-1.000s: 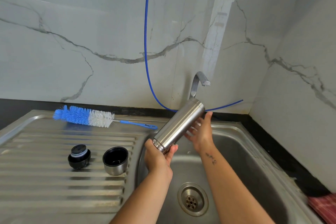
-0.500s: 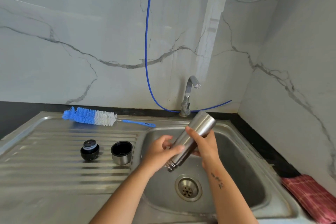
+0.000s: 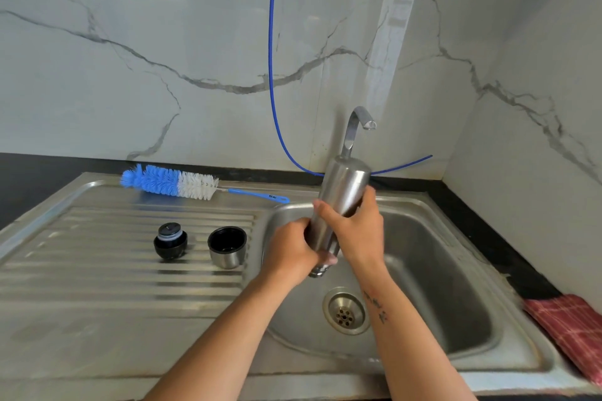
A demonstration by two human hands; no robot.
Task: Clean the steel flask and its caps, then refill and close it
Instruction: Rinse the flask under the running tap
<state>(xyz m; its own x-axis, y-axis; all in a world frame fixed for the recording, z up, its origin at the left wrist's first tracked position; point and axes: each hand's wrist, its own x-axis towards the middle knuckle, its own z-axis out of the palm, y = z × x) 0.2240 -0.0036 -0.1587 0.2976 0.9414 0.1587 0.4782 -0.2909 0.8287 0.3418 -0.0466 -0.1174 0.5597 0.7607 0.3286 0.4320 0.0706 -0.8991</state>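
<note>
While you hold the flask (image 3: 342, 205) upside down over the sink (image 3: 456, 270), keep its open mouth pointing straight at the drain (image 3: 345, 314) so anything left inside falls into the bowl and not onto your wrists. Your left hand (image 3: 290, 252) is closed around the lower part, just above the threaded neck, and your right hand (image 3: 356, 231) is wrapped around the middle, so both grips are shut on the same steel body. My judgement is that you are emptying or rubbing it down; wet steel is likely to be slippery, so let one hand clamp while the other slides or turns, never both loose at once.

Left of your left grip, on the ribbed draining part of the table (image 3: 97, 270), the black stopper (image 3: 170, 240) and the steel cup cap (image 3: 227, 247) stand side by side, apart from each other and untouched. Beyond them, further left of your grip, lies the blue and white bottle brush (image 3: 169, 181). Directly behind the flask's raised base stands the tap (image 3: 356, 127); no water is visible running from it.
</note>
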